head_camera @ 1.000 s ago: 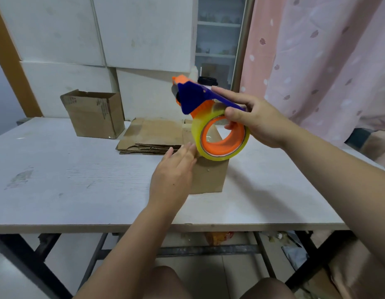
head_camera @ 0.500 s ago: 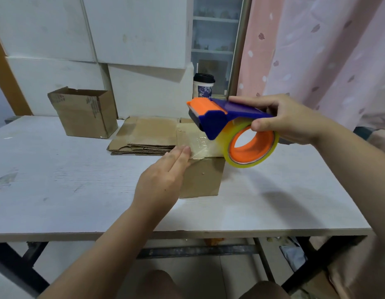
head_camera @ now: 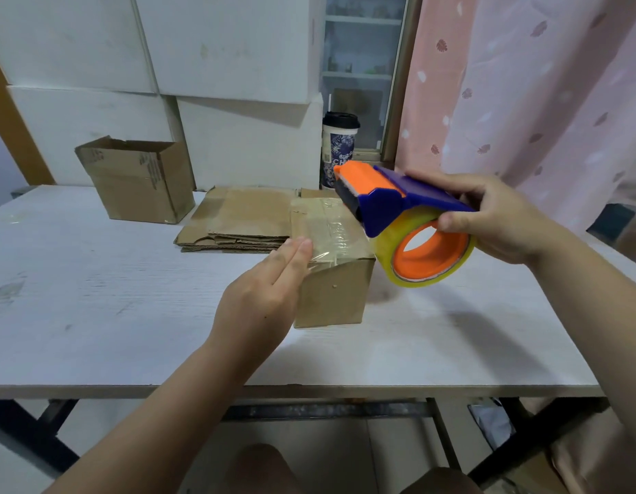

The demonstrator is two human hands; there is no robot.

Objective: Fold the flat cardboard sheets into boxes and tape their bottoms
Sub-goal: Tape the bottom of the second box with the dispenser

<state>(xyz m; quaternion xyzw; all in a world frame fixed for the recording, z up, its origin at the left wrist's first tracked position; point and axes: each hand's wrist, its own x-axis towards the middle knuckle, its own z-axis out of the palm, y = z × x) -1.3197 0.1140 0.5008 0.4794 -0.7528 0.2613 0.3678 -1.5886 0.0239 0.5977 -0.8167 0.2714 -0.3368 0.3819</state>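
Small box point(head_camera: 334, 297) sits on the counter point(head_camera: 95, 297) about mid-scene, bottom side up w/ the flaps closed. A strip of clear tape point(head_camera: 330, 233) runs across its top and hangs a bit over the near edge onto the front face.

Left hand point(head_camera: 263, 294) comes in from the near left. Fingers are straight and together, and the tips lie flat on the tape right at the box's near-left top corner. It's pressing, not gripping anything.

Right hand point(head_camera: 494, 219) is clamped round the tape dispenser point(head_camera: 398, 208): fingers over the blue handle, thumb on the side of the yellowish roll w/ the orange core. Dispenser is up in the air, just right of the box and above it. Its orange nose points left and sits over the far-right part of the box top. Can't tell if the tape is cut from the roll or not, too glossy there.

Other stuff: a stack of flat cardboard sheets point(head_camera: 238, 219) lies just beyond the box, touching it or v close. A finished open box point(head_camera: 141, 180) stands far left on the counter. A lidded cup point(head_camera: 339, 147) stands at the far edge behind the dispenser, and a pink curtain point(head_camera: 523, 83) hangs on the right.
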